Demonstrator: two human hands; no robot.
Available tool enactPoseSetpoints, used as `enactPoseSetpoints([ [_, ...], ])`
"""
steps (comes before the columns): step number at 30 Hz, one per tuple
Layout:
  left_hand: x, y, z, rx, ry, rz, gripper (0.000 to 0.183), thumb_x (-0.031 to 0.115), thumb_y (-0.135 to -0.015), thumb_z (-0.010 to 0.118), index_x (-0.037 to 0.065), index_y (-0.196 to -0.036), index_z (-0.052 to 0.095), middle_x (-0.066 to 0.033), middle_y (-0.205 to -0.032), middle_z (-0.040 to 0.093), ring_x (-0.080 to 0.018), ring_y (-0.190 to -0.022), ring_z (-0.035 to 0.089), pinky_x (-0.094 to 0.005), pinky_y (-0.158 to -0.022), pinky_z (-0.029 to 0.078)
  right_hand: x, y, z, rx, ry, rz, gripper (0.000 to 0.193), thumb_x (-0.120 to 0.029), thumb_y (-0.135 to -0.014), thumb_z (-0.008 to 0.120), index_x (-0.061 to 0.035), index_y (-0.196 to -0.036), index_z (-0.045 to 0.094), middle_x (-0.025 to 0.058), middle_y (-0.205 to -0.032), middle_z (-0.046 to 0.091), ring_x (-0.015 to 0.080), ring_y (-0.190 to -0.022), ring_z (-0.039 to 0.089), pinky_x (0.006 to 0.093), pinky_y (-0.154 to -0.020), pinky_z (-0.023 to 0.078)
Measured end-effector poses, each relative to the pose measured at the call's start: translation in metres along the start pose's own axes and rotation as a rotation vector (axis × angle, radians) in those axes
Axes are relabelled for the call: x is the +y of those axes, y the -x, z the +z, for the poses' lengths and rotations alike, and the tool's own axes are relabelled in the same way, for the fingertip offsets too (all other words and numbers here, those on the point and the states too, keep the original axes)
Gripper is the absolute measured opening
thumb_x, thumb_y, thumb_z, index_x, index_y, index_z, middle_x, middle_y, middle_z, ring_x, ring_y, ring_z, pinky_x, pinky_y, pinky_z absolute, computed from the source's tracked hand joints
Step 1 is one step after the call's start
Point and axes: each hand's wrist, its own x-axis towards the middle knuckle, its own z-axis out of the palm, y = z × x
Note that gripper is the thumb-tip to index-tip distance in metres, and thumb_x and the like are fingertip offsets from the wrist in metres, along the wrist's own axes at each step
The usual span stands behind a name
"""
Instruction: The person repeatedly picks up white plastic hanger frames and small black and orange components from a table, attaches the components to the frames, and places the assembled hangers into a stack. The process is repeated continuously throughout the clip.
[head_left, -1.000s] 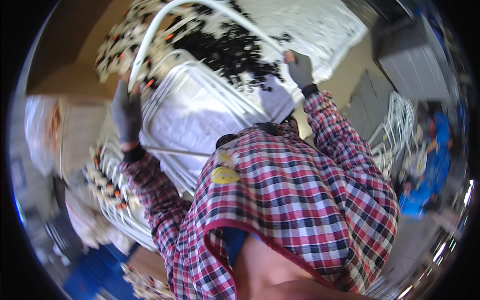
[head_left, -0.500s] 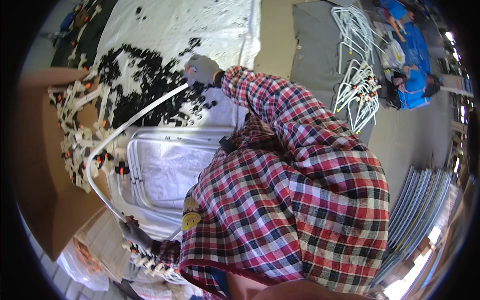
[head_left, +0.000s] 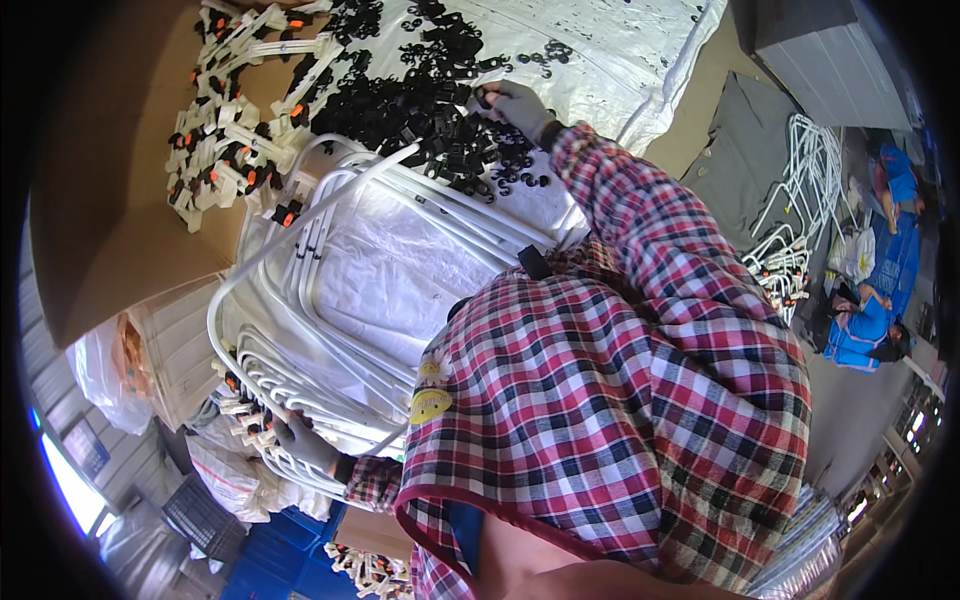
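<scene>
My left hand (head_left: 308,444), in a grey glove, closes around a bent white metal tube (head_left: 300,212). The tube curves up from that hand, and its free end lies above other white frames. At the edge of a pile of small black plastic clips (head_left: 425,120), my right hand (head_left: 514,108), also gloved, has its fingers curled together on a black clip (head_left: 489,98). The clip is partly hidden by the fingers. Several U-shaped white tube frames (head_left: 335,335) lie nested below the held tube.
A cardboard box (head_left: 110,170) at left holds white plastic parts with black and orange pieces (head_left: 240,135). White sheeting (head_left: 610,60) lies under the clips. More bent white tubes (head_left: 810,180) lie at right, near a person in blue (head_left: 865,320). A blue container (head_left: 280,560) stands at lower left.
My right hand has left the tube's end and moved to the black clips, where it pinches one. My left hand keeps hold of the tube. The whole view has turned and shifted.
</scene>
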Motion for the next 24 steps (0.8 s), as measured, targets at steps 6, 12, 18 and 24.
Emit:
enactPoseSetpoints([
  [6, 0.039, -0.041, 0.042, -0.087, -0.017, 0.149, 0.021, 0.015, -0.098, 0.058, -0.002, -0.111, 0.063, 0.0008, -0.077, 0.058, -0.0055, -0.062, 0.047, -0.0206, -0.057, 0.038, -0.018, 0.034, 0.001, -0.342, -0.389, 0.268, 0.036, 0.003, -0.090, 0.041, 0.0033, -0.121, 0.059, 0.0071, -0.100, 0.070, 0.0065, -0.067, 0.055, 0.0202, -0.060, 0.046],
  [12, 0.066, -0.065, 0.073, -0.143, 0.006, 0.161, 0.022, 0.013, -0.097, 0.060, -0.001, -0.113, 0.066, 0.0021, -0.076, 0.057, -0.0047, -0.063, 0.045, -0.0206, -0.057, 0.037, -0.031, 0.033, 0.015, -0.250, -0.092, 0.155, 0.032, 0.001, -0.091, 0.041, 0.0036, -0.115, 0.061, 0.0064, -0.095, 0.070, 0.0074, -0.067, 0.057, 0.0209, -0.059, 0.049],
  [18, 0.061, -0.063, 0.065, -0.183, 0.039, 0.215, 0.022, 0.010, -0.097, 0.058, -0.001, -0.115, 0.066, 0.0009, -0.076, 0.058, -0.0048, -0.063, 0.046, -0.0202, -0.057, 0.037, -0.066, 0.039, 0.010, -0.504, 0.194, -0.042, 0.030, 0.001, -0.089, 0.046, 0.0012, -0.115, 0.060, 0.0009, -0.091, 0.065, 0.0068, -0.072, 0.056, 0.0214, -0.066, 0.046],
  [24, 0.051, -0.054, 0.054, -0.207, 0.081, 0.118, 0.022, 0.010, -0.100, 0.056, 0.002, -0.119, 0.057, 0.0005, -0.075, 0.054, -0.0056, -0.063, 0.046, -0.0199, -0.058, 0.039, -0.110, 0.045, -0.006, -0.907, 0.079, 0.050, 0.039, -0.029, -0.101, 0.055, 0.0037, -0.122, 0.059, 0.0109, -0.109, 0.070, 0.0137, -0.082, 0.067, 0.0274, -0.076, 0.055],
])
